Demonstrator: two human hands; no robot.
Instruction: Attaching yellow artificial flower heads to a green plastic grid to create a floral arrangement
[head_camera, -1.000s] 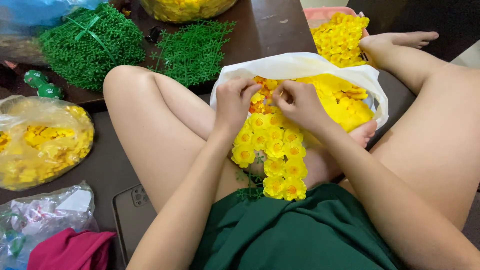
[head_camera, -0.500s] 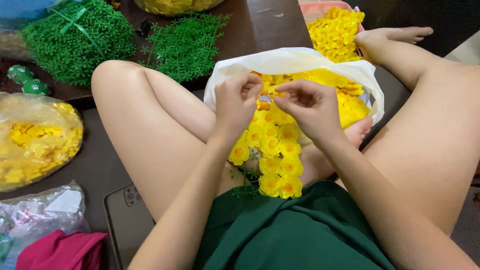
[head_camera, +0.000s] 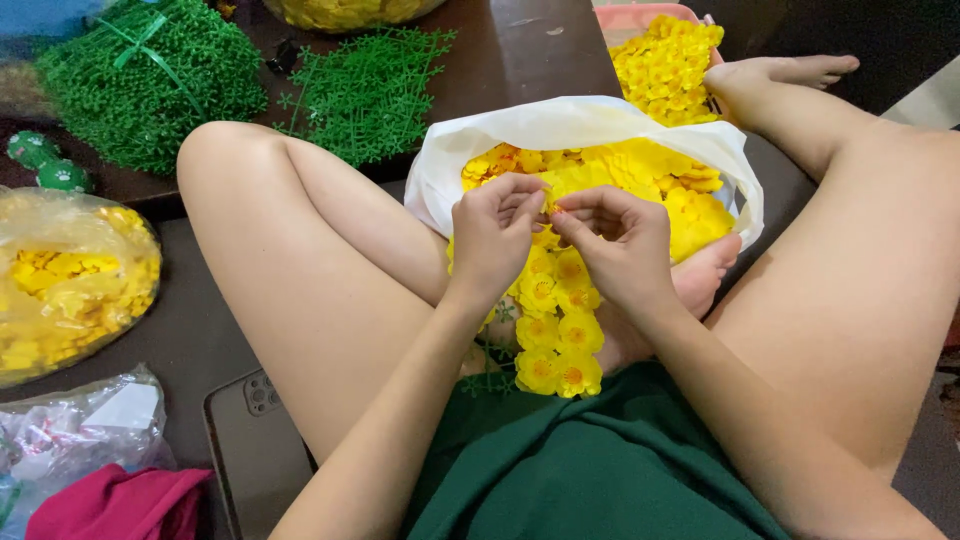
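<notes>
I sit cross-legged on the floor with a green plastic mat studded with yellow artificial flowers (head_camera: 555, 330) lying in my lap. My left hand (head_camera: 493, 232) and my right hand (head_camera: 615, 238) meet over its far end, fingertips pinched together on a small yellow flower between them. Just beyond my hands an open white plastic bag (head_camera: 560, 125) holds a heap of loose yellow flowers (head_camera: 650, 180). What my fingertips grip is mostly hidden by the fingers.
Green plastic grid mats (head_camera: 365, 90) and a bundled stack of them (head_camera: 140, 80) lie ahead on the left. A clear bag of yellow flowers (head_camera: 70, 290) sits at left, a pink basket of flowers (head_camera: 665, 60) ahead, a phone (head_camera: 255, 440) by my left thigh.
My head has shifted, so the scene sits lower and nearer. Both hands have drawn closer together over the flower mat, fingertips now meeting.
</notes>
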